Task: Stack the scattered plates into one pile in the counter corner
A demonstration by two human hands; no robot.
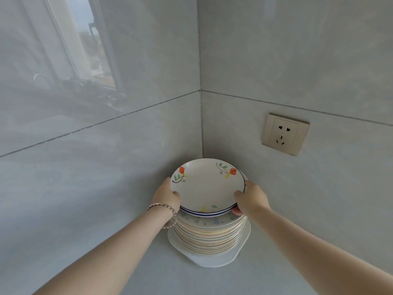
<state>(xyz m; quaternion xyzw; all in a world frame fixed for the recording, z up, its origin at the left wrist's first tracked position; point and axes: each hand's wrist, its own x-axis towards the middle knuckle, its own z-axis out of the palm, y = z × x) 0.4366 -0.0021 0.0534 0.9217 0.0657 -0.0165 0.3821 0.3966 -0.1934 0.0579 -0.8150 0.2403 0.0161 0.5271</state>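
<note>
Currently, lower centre of frame, left hand and right hand pinch opposite rims of the flowered plate atop the corner pile; best lowered level, centred, fingers slipped out last.

A corner is formed by two walls clad in large, glossy, pale grey-green tiles. The left wall is crossed by a thin grout line, and the right wall by another. The two are joined at a vertical seam. A beige wall socket is set low in the right wall. A bright window reflection and a curved tap reflection are mirrored faintly in the left wall. A pale grey desk is seen below, softly lit.
</note>
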